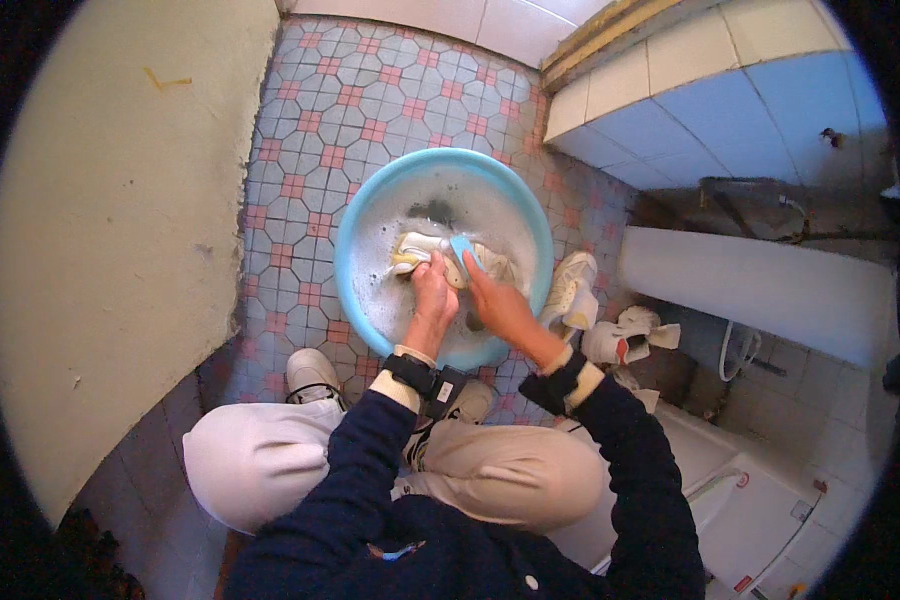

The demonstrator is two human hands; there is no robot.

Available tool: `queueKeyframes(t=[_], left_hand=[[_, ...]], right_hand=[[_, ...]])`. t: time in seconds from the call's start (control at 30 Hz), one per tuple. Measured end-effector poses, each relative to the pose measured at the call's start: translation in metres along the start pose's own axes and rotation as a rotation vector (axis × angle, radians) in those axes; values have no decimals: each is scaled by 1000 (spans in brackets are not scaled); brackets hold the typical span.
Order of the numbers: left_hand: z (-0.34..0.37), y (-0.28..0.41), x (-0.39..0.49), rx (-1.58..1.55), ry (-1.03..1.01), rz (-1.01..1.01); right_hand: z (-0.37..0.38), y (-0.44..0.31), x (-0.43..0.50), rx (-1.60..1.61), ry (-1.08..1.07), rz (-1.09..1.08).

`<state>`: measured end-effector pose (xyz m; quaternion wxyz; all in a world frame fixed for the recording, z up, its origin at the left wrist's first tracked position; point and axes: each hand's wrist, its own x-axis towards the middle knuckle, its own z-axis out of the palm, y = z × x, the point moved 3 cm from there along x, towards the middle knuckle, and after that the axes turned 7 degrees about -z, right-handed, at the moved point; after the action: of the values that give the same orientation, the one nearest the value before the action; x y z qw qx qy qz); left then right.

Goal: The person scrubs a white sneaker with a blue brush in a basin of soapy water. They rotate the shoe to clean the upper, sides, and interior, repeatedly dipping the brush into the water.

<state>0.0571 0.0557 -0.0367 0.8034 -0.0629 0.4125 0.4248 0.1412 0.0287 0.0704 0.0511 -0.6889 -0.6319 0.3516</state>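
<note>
A light blue plastic basin (346, 292) of sudsy water stands on the floor before me. My left hand (435, 292) grips a white and yellow sneaker (417, 246) over the water. In my right hand (501, 304) is a blue scrubbing brush (461, 251), held against the sneaker's middle. The brush's bristles are hidden beneath it. Another pale shoe part (496, 262) shows just right of the brush, and I cannot tell whether it belongs to the same sneaker. Foam covers much of the water, with darker patches between.
Right of the basin, a cream sneaker (570, 289) rests on the tiled floor (375, 90), with more white shoes (621, 337) beyond it. A white trough-like fixture (750, 285) runs along the right wall. The beige wall or panel (127, 225) bounds the left. My knees flank the near side.
</note>
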Motion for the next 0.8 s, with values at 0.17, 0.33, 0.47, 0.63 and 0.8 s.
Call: queueKeyframes(t=[0.17,0.33,0.47,0.63,0.8], left_hand=[[1,0,-3,-12,-68,-42],[1,6,-1,26,2,5],[4,1,-7,54,-14,-21],[6,9,-3,-10,-10,-24],[5,5,3,-14,-60,-7]], right_hand=[[-7,-3,37,-54,152,-105],[-1,2,11,-34,-24,-45],[-2,5,13,-19,13,-21],[-7,-4,35,-46,121,-120],[-2,10,-15,-57,-93,52]])
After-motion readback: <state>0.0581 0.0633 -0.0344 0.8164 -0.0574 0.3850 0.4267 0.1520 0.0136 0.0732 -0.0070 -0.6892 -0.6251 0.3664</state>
